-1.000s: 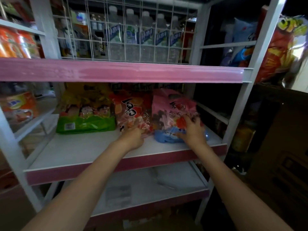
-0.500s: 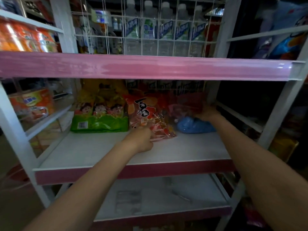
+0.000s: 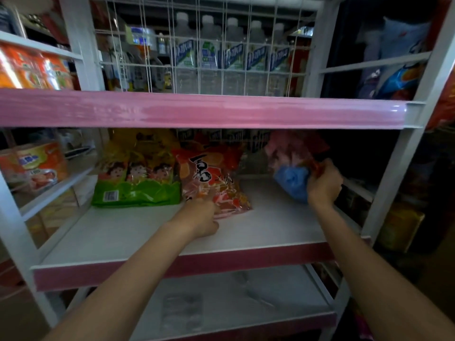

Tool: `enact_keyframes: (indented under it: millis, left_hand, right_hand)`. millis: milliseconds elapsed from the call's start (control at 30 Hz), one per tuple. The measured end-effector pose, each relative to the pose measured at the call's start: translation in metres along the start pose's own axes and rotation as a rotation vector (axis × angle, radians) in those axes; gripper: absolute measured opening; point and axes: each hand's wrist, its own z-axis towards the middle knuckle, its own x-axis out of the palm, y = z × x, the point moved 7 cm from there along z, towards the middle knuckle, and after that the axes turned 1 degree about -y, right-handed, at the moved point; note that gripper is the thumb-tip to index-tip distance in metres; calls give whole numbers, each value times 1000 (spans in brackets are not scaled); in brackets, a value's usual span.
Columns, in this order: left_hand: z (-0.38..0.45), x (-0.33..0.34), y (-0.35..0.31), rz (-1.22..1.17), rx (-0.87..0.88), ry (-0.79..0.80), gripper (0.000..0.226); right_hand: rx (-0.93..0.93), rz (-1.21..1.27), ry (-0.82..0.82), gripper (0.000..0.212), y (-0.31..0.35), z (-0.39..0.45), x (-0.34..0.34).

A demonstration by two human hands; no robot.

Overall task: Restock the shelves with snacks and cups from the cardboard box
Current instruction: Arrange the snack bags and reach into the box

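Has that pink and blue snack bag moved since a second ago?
Yes. The pink and blue snack bag has shifted right, away from the red snack bag, toward the shelf's right post.

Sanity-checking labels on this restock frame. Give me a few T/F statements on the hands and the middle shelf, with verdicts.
1. The right hand grips the pink-and-blue bag. True.
2. The left hand is on the green bag. False: it rests at the lower edge of the red snack bag; the green bag sits to that bag's left, untouched.
3. The pink-and-blue bag leans against the red snack bag. False: bare middle shelf shows between them.
4. Water bottles stand behind the wire grid on the upper level. True.
5. The bottom shelf is packed with snack bags. False: the bottom shelf shows no snack bags.
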Motion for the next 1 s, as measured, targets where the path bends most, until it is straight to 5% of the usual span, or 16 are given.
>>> enact_keyframes:
  millis: [100,267,433,600,800,1000]
  left_hand:
    - [3,4,1,1,7,16,52]
    - [5,6,4,25,-5,35,49]
    - [6,10,1,82,-17,65,44]
    - [6,5,1,-7,-62,46,41]
    - [-49,-45,-41,-267,154,-557,33]
    - [-89,-149,-129,-617,431,-815,32]
  right_hand:
    - [21,67,-21,39,16,9,25]
    - [-239,-119,610,87,3,-3,121]
    - [-279,-109,702,90,-1,-11,107]
    - [-313,-117,697,94,18,-32,57]
    - [-462,-146,565,89,61,-87,-60]
    - [-724,-305,204,74,146,-143,-271]
